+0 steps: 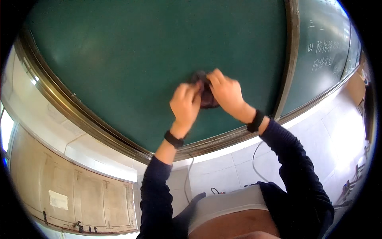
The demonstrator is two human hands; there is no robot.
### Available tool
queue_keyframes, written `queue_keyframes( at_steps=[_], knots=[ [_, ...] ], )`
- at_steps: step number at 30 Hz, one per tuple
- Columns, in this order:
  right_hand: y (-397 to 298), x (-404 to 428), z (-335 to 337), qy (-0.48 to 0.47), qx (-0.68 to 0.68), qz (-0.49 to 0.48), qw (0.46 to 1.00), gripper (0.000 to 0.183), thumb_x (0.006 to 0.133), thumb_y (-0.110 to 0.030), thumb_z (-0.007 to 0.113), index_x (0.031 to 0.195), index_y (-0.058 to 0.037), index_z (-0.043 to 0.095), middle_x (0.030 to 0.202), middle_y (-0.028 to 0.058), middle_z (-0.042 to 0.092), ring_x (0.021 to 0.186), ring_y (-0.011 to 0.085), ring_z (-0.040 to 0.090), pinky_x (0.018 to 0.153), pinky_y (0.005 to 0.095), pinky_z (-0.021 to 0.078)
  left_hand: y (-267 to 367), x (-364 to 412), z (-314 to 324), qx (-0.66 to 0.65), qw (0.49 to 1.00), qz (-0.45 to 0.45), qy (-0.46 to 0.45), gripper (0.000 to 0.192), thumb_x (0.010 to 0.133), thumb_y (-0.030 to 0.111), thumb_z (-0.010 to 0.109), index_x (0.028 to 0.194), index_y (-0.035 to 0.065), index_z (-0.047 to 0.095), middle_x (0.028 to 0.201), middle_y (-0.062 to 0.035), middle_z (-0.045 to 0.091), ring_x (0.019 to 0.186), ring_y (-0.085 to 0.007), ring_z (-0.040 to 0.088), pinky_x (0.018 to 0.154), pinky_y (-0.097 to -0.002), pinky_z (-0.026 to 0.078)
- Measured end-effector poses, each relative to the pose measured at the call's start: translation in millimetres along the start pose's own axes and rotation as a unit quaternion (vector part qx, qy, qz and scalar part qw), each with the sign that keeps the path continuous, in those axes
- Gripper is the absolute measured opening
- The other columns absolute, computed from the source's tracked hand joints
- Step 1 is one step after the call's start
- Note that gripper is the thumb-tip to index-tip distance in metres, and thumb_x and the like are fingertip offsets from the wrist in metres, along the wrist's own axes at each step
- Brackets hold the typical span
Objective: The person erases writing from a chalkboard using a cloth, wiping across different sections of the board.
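Both hands are raised in front of a green chalkboard [143, 59]. Between them is a dark, crumpled cloth [208, 97], blurred, with greyish and dark red parts. My left hand [185, 103] grips its left side, fingers curled over the fabric. My right hand [226, 91] pinches the upper right side of the same cloth. The cloth lies close to the board's surface; whether it touches cannot be told. A black band circles each wrist. The fingertips are partly hidden by blur and by the cloth.
A metal frame [218, 142] edges the board below. Another board panel [316, 38] with chalk writing stands at right. A wooden door [89, 197] is at lower left. Thin cables [188, 176] hang from both forearms. Tiled floor [310, 143] lies below the board.
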State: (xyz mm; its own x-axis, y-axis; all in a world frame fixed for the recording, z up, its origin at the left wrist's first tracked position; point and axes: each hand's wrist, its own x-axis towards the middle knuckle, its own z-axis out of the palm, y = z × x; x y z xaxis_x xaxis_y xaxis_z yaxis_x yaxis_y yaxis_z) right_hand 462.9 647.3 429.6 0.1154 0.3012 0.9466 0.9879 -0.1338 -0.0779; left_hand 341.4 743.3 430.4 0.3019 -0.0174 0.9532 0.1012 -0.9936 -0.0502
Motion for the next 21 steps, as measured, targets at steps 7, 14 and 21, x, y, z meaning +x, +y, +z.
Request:
queue_keyframes(
  at_steps=[7, 14, 21],
  knots=[
    [5.6, 45.3, -22.1, 0.007, 0.042, -0.053, 0.998, 0.020, 0.078, -0.015, 0.062, 0.097, -0.0092, 0.056, 0.088, 0.0053, 0.055, 0.063, 0.0240, 0.061, 0.053, 0.0329, 0.0491, -6.8, 46.8, -23.0, 0.090, 0.995, 0.048, -0.005, 0.019, 0.070, 0.005, 0.066, 0.087, 0.0096, 0.062, 0.085, -0.0045, 0.056, 0.077, -0.0241, 0.058, 0.062, -0.0344, 0.048],
    [-13.9, 192.9, -50.1, 0.135, 0.016, -0.141, 0.981, 0.007, 0.081, -0.008, 0.053, 0.087, -0.0049, 0.054, 0.082, 0.0119, 0.055, 0.064, 0.0310, 0.060, 0.055, 0.0376, 0.0497, -19.8, 188.8, -62.7, 0.150, 0.976, 0.100, 0.121, 0.016, 0.074, 0.011, 0.066, 0.090, 0.0123, 0.066, 0.091, -0.0007, 0.060, 0.080, -0.0242, 0.060, 0.065, -0.0327, 0.048],
    [-20.6, 106.6, -18.1, 0.014, -0.031, -0.147, 0.989, 0.012, 0.075, -0.011, 0.057, 0.087, -0.0094, 0.058, 0.080, 0.0053, 0.052, 0.063, 0.0217, 0.061, 0.051, 0.0302, 0.0483, -12.1, 99.1, -55.5, 0.200, 0.976, 0.080, -0.038, 0.011, 0.073, 0.005, 0.062, 0.084, 0.0054, 0.061, 0.085, -0.0063, 0.054, 0.072, -0.0255, 0.058, 0.058, -0.0356, 0.047]
  ],
)
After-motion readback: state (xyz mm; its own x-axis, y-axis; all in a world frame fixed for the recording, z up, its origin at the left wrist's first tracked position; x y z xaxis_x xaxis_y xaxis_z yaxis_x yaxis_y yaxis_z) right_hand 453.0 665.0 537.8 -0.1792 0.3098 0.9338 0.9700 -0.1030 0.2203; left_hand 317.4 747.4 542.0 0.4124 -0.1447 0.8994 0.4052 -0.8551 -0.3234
